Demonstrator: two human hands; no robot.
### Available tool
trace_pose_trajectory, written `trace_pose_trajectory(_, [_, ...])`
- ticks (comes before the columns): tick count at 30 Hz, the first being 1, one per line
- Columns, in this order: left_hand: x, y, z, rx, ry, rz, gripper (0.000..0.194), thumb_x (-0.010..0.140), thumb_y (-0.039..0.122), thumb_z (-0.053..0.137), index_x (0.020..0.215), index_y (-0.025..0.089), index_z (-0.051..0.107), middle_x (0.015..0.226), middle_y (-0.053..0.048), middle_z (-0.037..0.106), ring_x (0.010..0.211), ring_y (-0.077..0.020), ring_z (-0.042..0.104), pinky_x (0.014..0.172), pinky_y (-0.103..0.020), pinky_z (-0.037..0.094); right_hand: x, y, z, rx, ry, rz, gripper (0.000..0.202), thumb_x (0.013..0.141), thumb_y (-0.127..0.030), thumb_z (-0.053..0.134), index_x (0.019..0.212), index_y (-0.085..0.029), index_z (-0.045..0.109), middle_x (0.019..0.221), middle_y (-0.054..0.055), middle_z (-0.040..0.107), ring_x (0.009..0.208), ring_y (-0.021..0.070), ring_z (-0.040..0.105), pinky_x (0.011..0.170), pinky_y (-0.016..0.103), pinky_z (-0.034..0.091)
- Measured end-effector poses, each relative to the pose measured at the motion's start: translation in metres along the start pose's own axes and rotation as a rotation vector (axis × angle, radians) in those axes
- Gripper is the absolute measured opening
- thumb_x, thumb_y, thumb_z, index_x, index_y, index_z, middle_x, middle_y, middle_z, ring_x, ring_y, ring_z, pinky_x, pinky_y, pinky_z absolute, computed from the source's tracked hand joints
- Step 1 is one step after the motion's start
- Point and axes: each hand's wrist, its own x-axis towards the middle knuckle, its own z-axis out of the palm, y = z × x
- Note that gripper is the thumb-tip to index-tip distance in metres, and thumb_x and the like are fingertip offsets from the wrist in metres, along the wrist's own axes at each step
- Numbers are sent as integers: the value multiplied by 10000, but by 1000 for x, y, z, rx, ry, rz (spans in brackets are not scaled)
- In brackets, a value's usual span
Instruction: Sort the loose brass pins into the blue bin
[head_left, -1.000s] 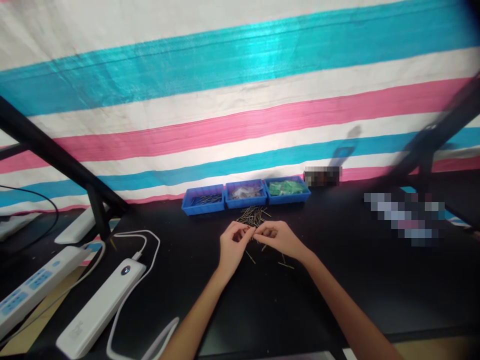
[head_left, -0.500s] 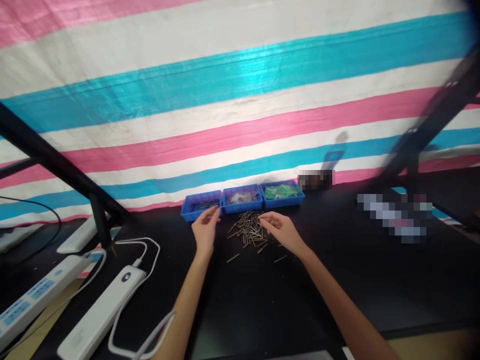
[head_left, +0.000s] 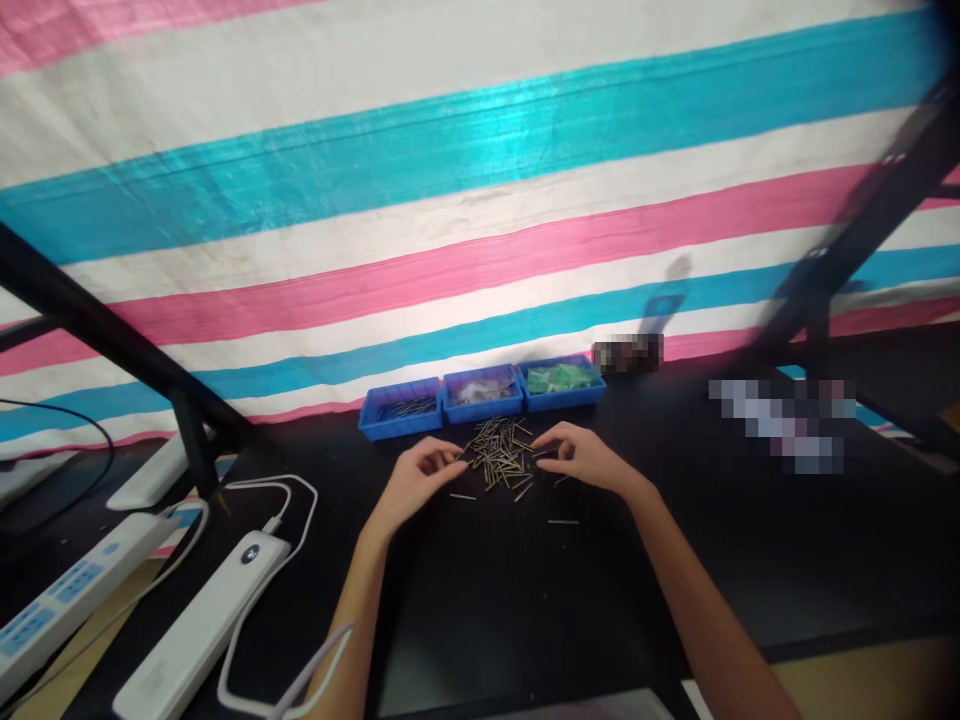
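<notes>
A loose pile of thin metal pieces (head_left: 499, 455) lies on the black table (head_left: 480, 600), with a few single ones nearer me. At the pile's left edge is my left hand (head_left: 421, 475), thumb and fingers apart. My right hand (head_left: 589, 458) is at the right edge, its thumb and forefinger also apart. Behind the pile three blue trays stand in a row: the left tray (head_left: 401, 424) holds similar thin pieces, the middle tray (head_left: 484, 408) clear plastic bits, the right tray (head_left: 566, 400) green ones.
On the left lie a white power bank (head_left: 199, 620) with a white cable (head_left: 304, 500) and a white power strip (head_left: 75, 590). Black frame bars slant up at both sides. A striped sheet (head_left: 465, 220) hangs behind the table. Blurred items sit at the right.
My left hand has come down from beside the left tray to the pile's left edge. My right hand has shifted slightly right, and its fingers have parted. The view has shifted slightly.
</notes>
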Motion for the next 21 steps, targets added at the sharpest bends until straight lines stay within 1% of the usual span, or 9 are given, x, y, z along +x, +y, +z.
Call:
trace_pose_trajectory(1, [-4, -3, 1, 69, -75, 7, 298, 676, 434, 646, 843, 190, 670, 721, -16, 570, 602, -117, 479, 555, -233, 397, -2, 2, -2, -24, -33, 22, 311, 668, -356, 664, 946, -214, 658, 923, 33, 565, 630, 109, 513, 620, 253, 455])
trace_pose_trajectory(3, [-9, -10, 4, 170, -154, 10, 305, 644, 438, 671, 833, 199, 671, 706, -7, 549, 586, -118, 454, 547, -237, 388, -5, 6, -6, -72, -76, 62, 400, 608, -381, 713, 972, -224, 650, 932, 35, 532, 682, 124, 520, 651, 259, 463])
trace_pose_trajectory(6, [-12, -18, 8, 238, -219, -7, 315, 614, 402, 700, 866, 215, 663, 726, 3, 548, 620, -129, 476, 583, -243, 397, -9, 10, -9, -121, -114, 90, 548, 544, -390, 754, 1051, -239, 611, 1018, 46, 472, 820, 158, 523, 736, 270, 463])
trace_pose_trajectory(8, [-13, -20, 10, 262, -249, -10, 260, 629, 364, 695, 843, 221, 664, 736, 5, 554, 638, -134, 496, 596, -241, 396, -10, 14, -12, -149, -126, 112, 615, 526, -371, 765, 1099, -243, 581, 1069, 54, 442, 870, 171, 517, 745, 269, 461])
trace_pose_trajectory(9, [-14, -20, 11, 273, -263, -7, 209, 646, 346, 684, 814, 222, 666, 739, 5, 559, 645, -135, 505, 597, -238, 393, -11, 17, -13, -167, -126, 127, 626, 527, -358, 766, 1110, -242, 572, 1075, 57, 439, 865, 171, 518, 729, 267, 462])
trace_pose_trajectory(12, [-16, -17, 15, 306, -270, 4, 87, 700, 304, 638, 727, 226, 665, 757, 3, 586, 665, -139, 529, 583, -230, 379, -10, 22, -14, -223, -107, 179, 535, 574, -323, 738, 1077, -229, 583, 1012, 52, 484, 753, 143, 527, 643, 252, 450])
trace_pose_trajectory(15, [-16, -14, 21, 337, -236, 5, 75, 721, 291, 620, 718, 228, 661, 783, -1, 602, 663, -141, 535, 557, -227, 369, -7, 21, -11, -249, -74, 203, 322, 661, -293, 674, 967, -217, 610, 876, 22, 560, 646, 114, 526, 581, 229, 413])
trace_pose_trajectory(18, [-14, -13, 30, 318, -225, 34, 62, 742, 249, 604, 746, 216, 656, 788, -7, 597, 647, -133, 532, 566, -227, 387, -3, 11, 0, -262, -62, 219, 125, 744, -288, 597, 840, -210, 612, 718, -10, 596, 569, 102, 533, 523, 212, 364])
trace_pose_trajectory(21, [-12, -14, 40, 263, -200, 92, 93, 764, 163, 566, 796, 195, 647, 809, -15, 589, 632, -117, 530, 595, -227, 414, 1, -1, 16, -297, -39, 173, 92, 771, -292, 573, 792, -210, 611, 654, -20, 601, 536, 101, 530, 502, 213, 336])
